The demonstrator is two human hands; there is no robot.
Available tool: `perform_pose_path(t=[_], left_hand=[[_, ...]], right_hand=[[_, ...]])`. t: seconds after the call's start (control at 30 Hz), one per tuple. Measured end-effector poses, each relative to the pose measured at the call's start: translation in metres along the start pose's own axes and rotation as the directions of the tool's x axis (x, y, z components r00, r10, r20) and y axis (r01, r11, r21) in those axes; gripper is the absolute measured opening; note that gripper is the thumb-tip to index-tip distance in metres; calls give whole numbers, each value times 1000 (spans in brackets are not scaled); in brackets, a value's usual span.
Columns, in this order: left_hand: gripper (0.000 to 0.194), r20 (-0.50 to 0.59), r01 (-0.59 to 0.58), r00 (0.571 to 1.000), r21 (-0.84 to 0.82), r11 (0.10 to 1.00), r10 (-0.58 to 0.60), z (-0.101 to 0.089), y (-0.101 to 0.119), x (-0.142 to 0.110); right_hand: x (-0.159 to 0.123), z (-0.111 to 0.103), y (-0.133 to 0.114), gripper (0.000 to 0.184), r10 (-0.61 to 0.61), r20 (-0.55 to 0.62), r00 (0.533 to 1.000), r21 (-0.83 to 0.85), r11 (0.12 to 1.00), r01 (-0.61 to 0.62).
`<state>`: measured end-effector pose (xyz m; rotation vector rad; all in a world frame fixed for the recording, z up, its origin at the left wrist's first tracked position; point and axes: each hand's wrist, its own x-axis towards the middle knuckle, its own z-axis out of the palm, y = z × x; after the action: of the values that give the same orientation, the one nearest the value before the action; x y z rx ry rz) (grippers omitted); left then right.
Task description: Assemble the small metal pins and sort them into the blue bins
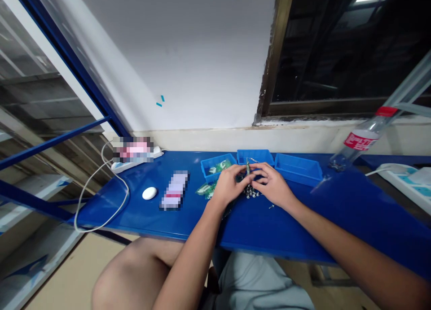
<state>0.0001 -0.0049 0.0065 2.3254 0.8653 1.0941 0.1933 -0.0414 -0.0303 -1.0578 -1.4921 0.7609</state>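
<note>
My left hand (228,183) and my right hand (273,183) meet over the blue table (303,220), fingers pinched together on a small green-and-metal part (248,168) that stands up between them. Just below the fingers lies a cluster of small shiny metal pieces (252,193). Small green parts (205,189) lie left of my left hand, some in clear wrapping. Three blue trays stand behind the hands: the left tray (206,165) holds green parts, the middle tray (254,155) sits right behind the fingers, and the right tray (296,167) looks bare.
A clear plastic bottle (360,141) with a red cap leans at the right by the window sill. A white oval object (149,193), a blurred card (174,189) and a white power strip (134,163) with its cable (97,202) lie at the left.
</note>
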Motion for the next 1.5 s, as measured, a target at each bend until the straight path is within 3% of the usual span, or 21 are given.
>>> perform_pose_path(t=[0.13,0.27,0.33,0.43,0.6,0.7,0.8,0.87,0.97,1.1,1.27,1.4,1.5], left_hand=[[26,-67,64,996,11,998,-63,2,-7,0],[23,-65,100,992,-53,994,-104,0,-6,-1],[23,-60,108,992,-97,990,-114,-1,-5,-2],[21,-44,92,994,-108,990,-98,-1,-3,-2],[23,-54,52,997,-66,996,-55,-4,-1,-1],[27,-162,53,985,-8,999,-54,-9,0,0],[30,-346,88,937,116,989,-43,-16,-4,-2],[32,-407,149,913,234,961,-43,-18,-10,-4],[28,-419,237,906,387,891,-59,-18,-21,-6],[16,-425,288,900,418,861,-94,-13,-26,-8],[23,-401,329,902,397,857,-160,-10,-22,-6],[15,-438,266,897,419,868,-63,-13,-20,-6],[19,-347,118,937,395,911,29,-15,-15,-5]], right_hand=[[-1,2,-1,31,-5,12,1000,-13,1000,5],[0,1,1,32,16,-188,982,-41,999,-24],[2,0,1,37,23,-228,973,-16,999,-27],[3,-1,0,43,32,-174,984,37,999,-26],[2,-2,1,37,58,-159,986,45,998,-51],[0,-2,1,39,62,-146,987,-3,998,-63],[-1,-3,-3,35,16,-126,992,-97,995,-29],[-2,-4,-6,30,-24,-109,994,-176,984,4],[-3,-6,-10,22,-101,-16,995,-354,931,89],[-3,-8,-5,20,-228,133,965,-495,828,264],[1,-11,14,26,-223,191,956,-539,790,292],[5,-14,21,28,-207,251,946,-567,761,316],[7,-14,20,29,-199,282,939,-596,730,334]])
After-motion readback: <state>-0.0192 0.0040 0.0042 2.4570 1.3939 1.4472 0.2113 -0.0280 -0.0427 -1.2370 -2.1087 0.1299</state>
